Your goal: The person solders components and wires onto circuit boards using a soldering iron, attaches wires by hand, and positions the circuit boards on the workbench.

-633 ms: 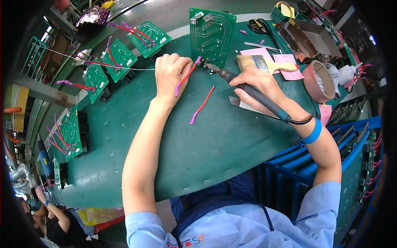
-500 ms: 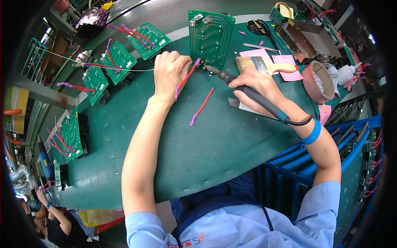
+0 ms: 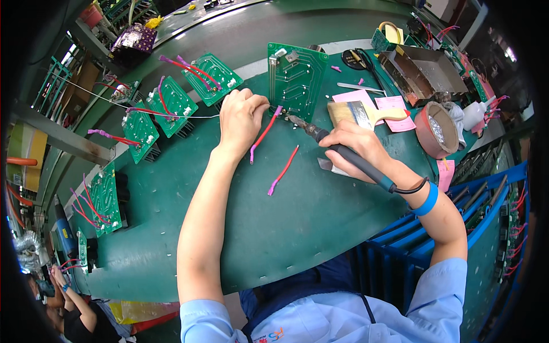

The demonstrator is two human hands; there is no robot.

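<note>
Desk (image 3: 274,246): green-topped, edges bowed by the lens, machinery and clutter beyond.
Upright green board (image 3: 298,77): stands on the desk ahead of both hands, traces facing the wearer.
Red wire (image 3: 265,134): purple-sleeved at both ends; upper end at the board's lower edge, lower end angled back toward the wearer.
Left hand (image 3: 243,123): fingers bent and closed on a thin silvery strand (image 3: 191,118) that runs in from the left; cannot tell whether they pinch the red wire too.
Right hand (image 3: 355,148): fingers wrapped round the grip of a soldering iron (image 3: 366,169); its tip points at the board's lower edge, by the wire's upper end. Contact too small to confirm.
Just changed: whole view has slid, with board, hands and desk items all lower and more background showing up top. Likely a head tilt; judged so, the work at the board edge is no further on that I can see.
Against the earlier frames: wire end, iron tip and left hand keep the same places relative to the board; both grips unchanged.
Near the hands: loose red wire (image 3: 284,170) lying on the desk between the forearms; brush (image 3: 380,115) beyond the right hand, pink slip (image 3: 393,104) behind it.
Farther right: round tub (image 3: 426,136), metal tray (image 3: 400,68).
Farther left: wired board (image 3: 106,200) near the desk's edge; co-worker's hand (image 3: 59,276) below it.
</note>
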